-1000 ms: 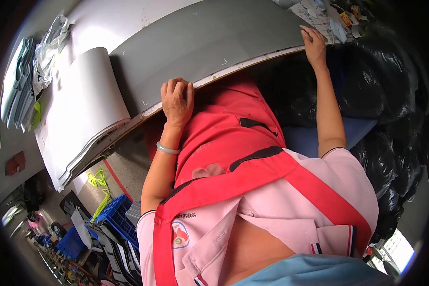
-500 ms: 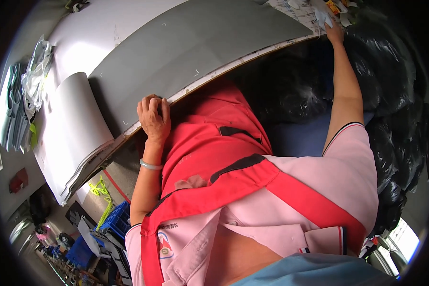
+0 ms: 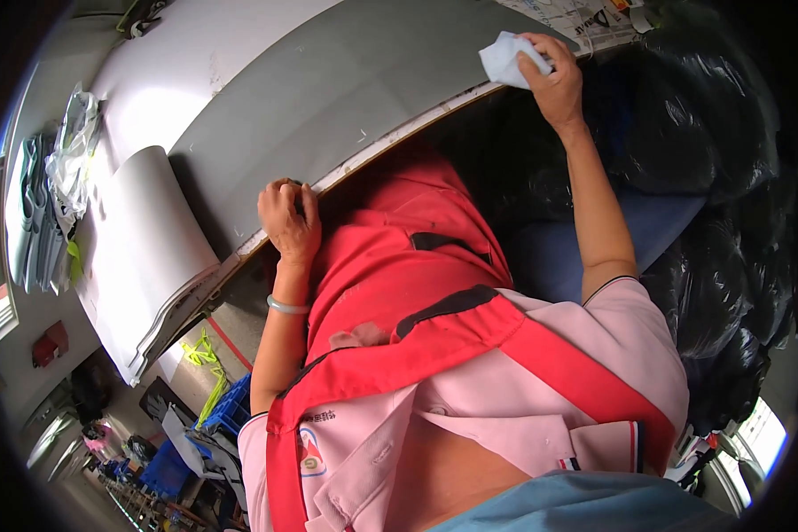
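Through the head camera I had a pale cloth [image 3: 503, 60], crumpled, at the front edge of the worktop [image 3: 377, 146], by the right-hand part of the grey sheet [image 3: 355, 89]. I couldn't tell whether it touched the sheet or hung just above it. My right hand [image 3: 554, 78] had it pinched between thumb and fingers, the grip closed and most of the cloth poking out to the left. Half a second earlier, that hand had been reaching out over the worktop's right end, with the cloth at the printed paper [image 3: 563, 12] there; since then both had come back leftward along the front edge. A second earlier, the cloth had not been in the hand at all.

My left hand [image 3: 290, 217] had stayed put, fingers curled at the front edge near the sheet's front left corner. I couldn't see whether that grip held anything. The grey sheet lay flat, as before. Towards the worktop's left end, the curled white sheets [image 3: 164, 226] sat unchanged beside it. Black plastic bags [image 3: 718, 133] bulged beyond the right forearm, below the worktop's right end.
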{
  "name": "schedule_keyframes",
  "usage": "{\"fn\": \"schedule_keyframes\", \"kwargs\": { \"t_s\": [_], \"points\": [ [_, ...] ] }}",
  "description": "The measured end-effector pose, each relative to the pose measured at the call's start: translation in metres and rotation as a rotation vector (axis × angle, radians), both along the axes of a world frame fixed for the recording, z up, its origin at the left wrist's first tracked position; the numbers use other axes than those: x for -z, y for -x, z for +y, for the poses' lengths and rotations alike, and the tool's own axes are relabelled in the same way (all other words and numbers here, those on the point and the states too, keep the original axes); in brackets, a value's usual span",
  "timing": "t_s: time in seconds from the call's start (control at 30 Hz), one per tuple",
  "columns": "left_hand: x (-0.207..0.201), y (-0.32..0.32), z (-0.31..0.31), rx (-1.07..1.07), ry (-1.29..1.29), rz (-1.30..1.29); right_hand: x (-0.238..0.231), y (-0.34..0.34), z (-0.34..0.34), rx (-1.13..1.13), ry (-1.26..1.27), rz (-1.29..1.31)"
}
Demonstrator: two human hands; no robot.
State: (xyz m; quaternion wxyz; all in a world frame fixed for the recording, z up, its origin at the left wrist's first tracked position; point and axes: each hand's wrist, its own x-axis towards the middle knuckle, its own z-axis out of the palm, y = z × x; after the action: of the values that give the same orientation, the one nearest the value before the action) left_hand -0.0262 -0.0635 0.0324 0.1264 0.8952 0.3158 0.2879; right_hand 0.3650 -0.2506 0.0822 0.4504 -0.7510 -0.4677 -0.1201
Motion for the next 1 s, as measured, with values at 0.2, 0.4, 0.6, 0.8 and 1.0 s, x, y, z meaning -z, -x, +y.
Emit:
{"fn": "schedule_keyframes", "kwargs": {
  "t_s": [0.2, 0.4, 0.6, 0.8, 1.0],
  "points": [
    [0.002, -0.002, 0.000, 0.027, 0.013, -0.020, 0.050, 0.035, 0.033, -0.099, 0.151, -0.100],
    [0.000, 0.000, 0.001, 0.017, 0.019, -0.021, 0.060, -0.072, -0.004, 0.287, 0.295, -0.249],
    [0.003, -0.001, 0.003, 0.006, 0.018, -0.002, 0.049, -0.141, -0.031, 0.495, 0.176, 0.017],
    [0.003, -0.008, 0.004, 0.034, 0.015, -0.011, 0.039, -0.264, -0.080, 0.726, 0.142, -0.231],
    [0.003, -0.001, 0.002, -0.013, -0.003, 0.034, 0.051, -0.192, 0.015, 0.406, 0.213, -0.488]
  ]
}}
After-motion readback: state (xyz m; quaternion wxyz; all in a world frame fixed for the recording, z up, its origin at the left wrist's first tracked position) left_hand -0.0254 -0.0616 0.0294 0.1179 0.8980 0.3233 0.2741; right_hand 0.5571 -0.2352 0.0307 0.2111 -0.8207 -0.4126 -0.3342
